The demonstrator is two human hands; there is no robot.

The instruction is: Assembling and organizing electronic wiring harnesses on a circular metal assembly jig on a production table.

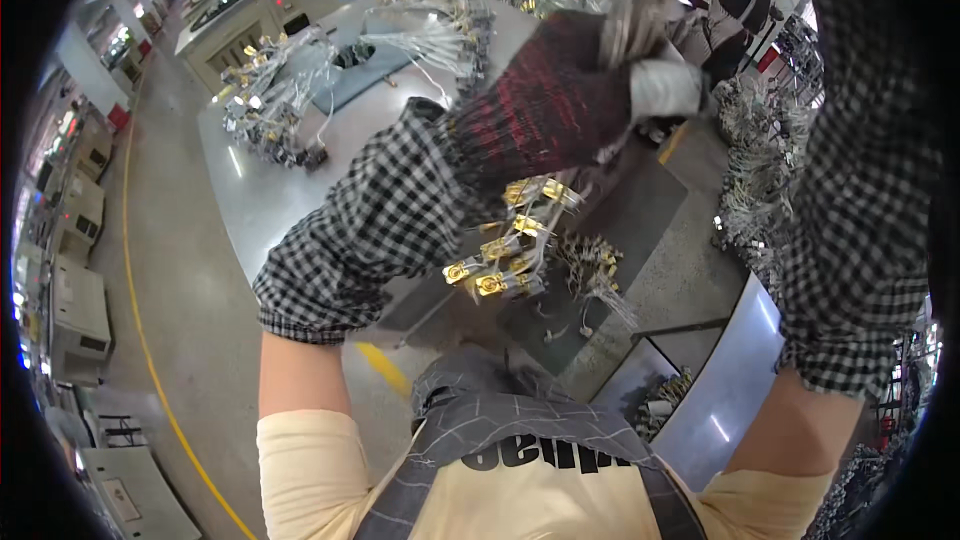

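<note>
My left hand [545,95] wears a dark red and black knitted glove, its fingers closed with whitish wrapping near their ends. A blurred grey bundle of wires [638,5] rises from its grip. Below the glove hang gold-coloured metal connectors [505,250] on pale wires, seemingly part of the same bundle, though the glove hides the join. My right arm, in a black-and-white checked sleeve [860,200], reaches up along the right side; its hand is beyond the picture's edge.
A metal table [235,175] at left carries heaped wire harnesses [275,105] and a blue-grey pad [365,80]. More harnesses [760,170] hang at right. A curved metal surface [725,370] stands low right, near another wire pile [600,265]. A co-worker [735,5] stands behind.
</note>
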